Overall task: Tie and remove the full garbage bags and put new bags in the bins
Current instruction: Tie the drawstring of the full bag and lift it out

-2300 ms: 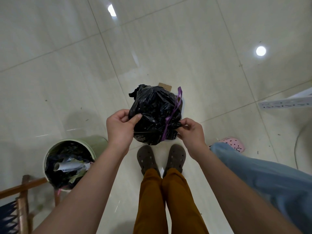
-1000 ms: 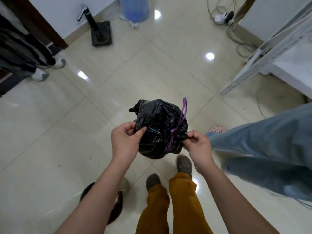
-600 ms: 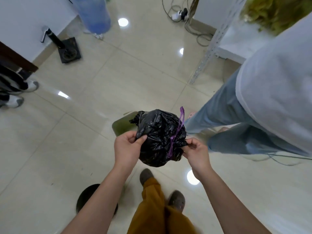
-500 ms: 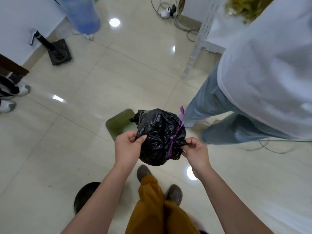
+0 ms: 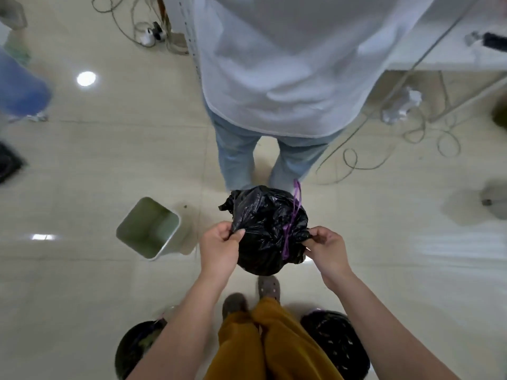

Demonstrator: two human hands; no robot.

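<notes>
I hold a full black garbage bag (image 5: 267, 229) with a purple drawstring (image 5: 290, 223) in the air in front of me. My left hand (image 5: 219, 249) pinches the bag's left side. My right hand (image 5: 326, 246) pinches its right side beside the drawstring. A square pale green bin (image 5: 149, 229) with no bag in it stands on the floor to the left of the bag. Two round bins lined with black bags flank my legs: one at the lower left (image 5: 137, 346), one at the lower right (image 5: 337, 344).
A person in a white shirt and blue jeans (image 5: 274, 78) stands close, right beyond the bag. Loose cables (image 5: 384, 149) lie on the tiled floor to the right, under a white table (image 5: 439, 58). A blue water jug (image 5: 19, 89) is at the far left.
I have turned with the bag. The person in the white shirt has shifted from my right to straight ahead, the square bin has come fully into view, and both hands keep their grip.
</notes>
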